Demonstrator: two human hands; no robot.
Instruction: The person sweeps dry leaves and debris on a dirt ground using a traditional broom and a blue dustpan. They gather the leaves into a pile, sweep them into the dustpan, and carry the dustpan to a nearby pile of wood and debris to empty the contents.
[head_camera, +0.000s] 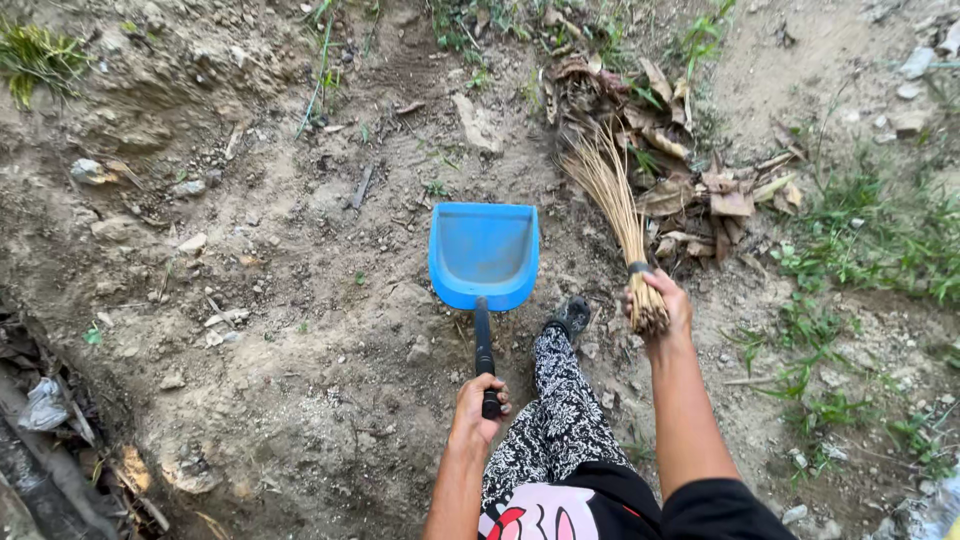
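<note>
Blue dustpan (484, 252), empty, gripped by left hand (477, 405); right hand (660, 310) clutches straw broom (615, 205).

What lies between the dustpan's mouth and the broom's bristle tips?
In the head view, only bare dirt with small pebbles separates the dustpan from the broom; the dry leaves lie right of the bristles.

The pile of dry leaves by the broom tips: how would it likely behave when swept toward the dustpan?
The dry leaves look curled and brittle, so they would probably slide lightly and partly crumble. The broom bristles splay thin, likely flexing rather than pushing firmly. The blue dustpan sits on uneven dirt, so some bits may slip under its lip.
</note>
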